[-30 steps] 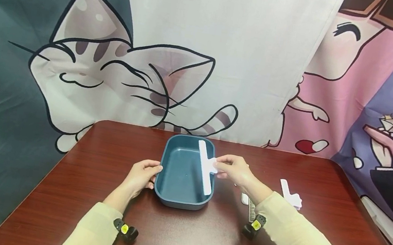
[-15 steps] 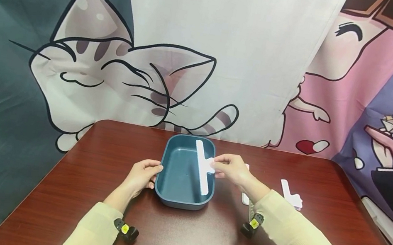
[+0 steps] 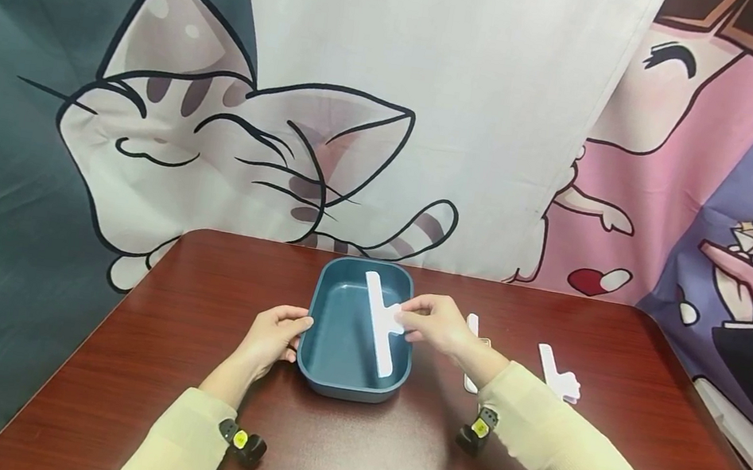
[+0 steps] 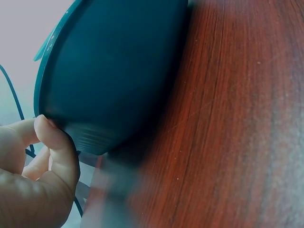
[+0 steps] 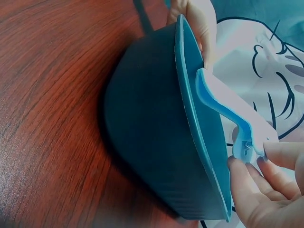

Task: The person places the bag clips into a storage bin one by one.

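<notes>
Your right hand (image 3: 436, 324) pinches the stubby grip of a white, T-shaped plastic clip (image 3: 379, 322) between thumb and fingers. The clip hangs over the box's opening, its long flat bar running nearly along the box's long sides. The right wrist view shows two smooth layers, the lower one curved and tinted blue, with a bit of metal spring near your fingertips; you cannot tell from it whether the bar dips below the rim.

Your left hand (image 3: 269, 332), fingers bent, holds the rim of the deep blue-green, round-cornered rectangular plastic box (image 3: 348, 394) at its left edge. The outer walls look matt and slope inward to the base, with fine ribs near a lower corner; the box stands close to the table's far edge, around the middle.

Beside your right forearm, a second white plastic clip (image 3: 473, 325) lies partly hidden. A third white T-shaped clip (image 3: 549, 368) lies farther out, toward the table's right edge. All rest on the glossy red-brown, wood-grained table (image 3: 345, 455), its far corners rounded. Beyond its far edge hangs a creased fabric backdrop (image 3: 499, 84) printed with cartoon figures.
</notes>
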Demonstrator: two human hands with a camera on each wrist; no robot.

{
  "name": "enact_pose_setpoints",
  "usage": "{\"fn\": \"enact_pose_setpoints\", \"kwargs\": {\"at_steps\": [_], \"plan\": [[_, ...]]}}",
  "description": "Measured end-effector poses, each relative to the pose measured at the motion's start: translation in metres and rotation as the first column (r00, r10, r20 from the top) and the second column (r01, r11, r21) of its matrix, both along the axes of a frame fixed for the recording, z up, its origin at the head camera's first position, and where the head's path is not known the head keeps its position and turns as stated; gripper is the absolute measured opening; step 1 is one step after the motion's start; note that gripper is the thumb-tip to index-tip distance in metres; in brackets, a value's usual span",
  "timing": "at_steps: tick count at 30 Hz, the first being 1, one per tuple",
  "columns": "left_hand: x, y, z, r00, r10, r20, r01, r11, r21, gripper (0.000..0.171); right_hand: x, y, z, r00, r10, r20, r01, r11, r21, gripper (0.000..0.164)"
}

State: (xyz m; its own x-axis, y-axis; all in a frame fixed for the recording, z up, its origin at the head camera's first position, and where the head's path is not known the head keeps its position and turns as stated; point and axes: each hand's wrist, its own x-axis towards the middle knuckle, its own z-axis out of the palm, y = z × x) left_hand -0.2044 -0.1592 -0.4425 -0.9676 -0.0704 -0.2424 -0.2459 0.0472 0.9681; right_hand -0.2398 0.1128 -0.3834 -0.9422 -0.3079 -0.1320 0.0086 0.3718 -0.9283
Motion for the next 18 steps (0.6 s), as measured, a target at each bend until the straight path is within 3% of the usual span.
{"fn": "enact_pose_setpoints", "kwargs": {"at_steps": [18], "plan": [[-0.002,0.0,-0.001,1.0,0.002,0.008,-0.002,1.0,0.0,0.033,0.001,-0.011,0.002,1.0,0.0,0.03,0.0,1.0,0.005,0.02]]}}
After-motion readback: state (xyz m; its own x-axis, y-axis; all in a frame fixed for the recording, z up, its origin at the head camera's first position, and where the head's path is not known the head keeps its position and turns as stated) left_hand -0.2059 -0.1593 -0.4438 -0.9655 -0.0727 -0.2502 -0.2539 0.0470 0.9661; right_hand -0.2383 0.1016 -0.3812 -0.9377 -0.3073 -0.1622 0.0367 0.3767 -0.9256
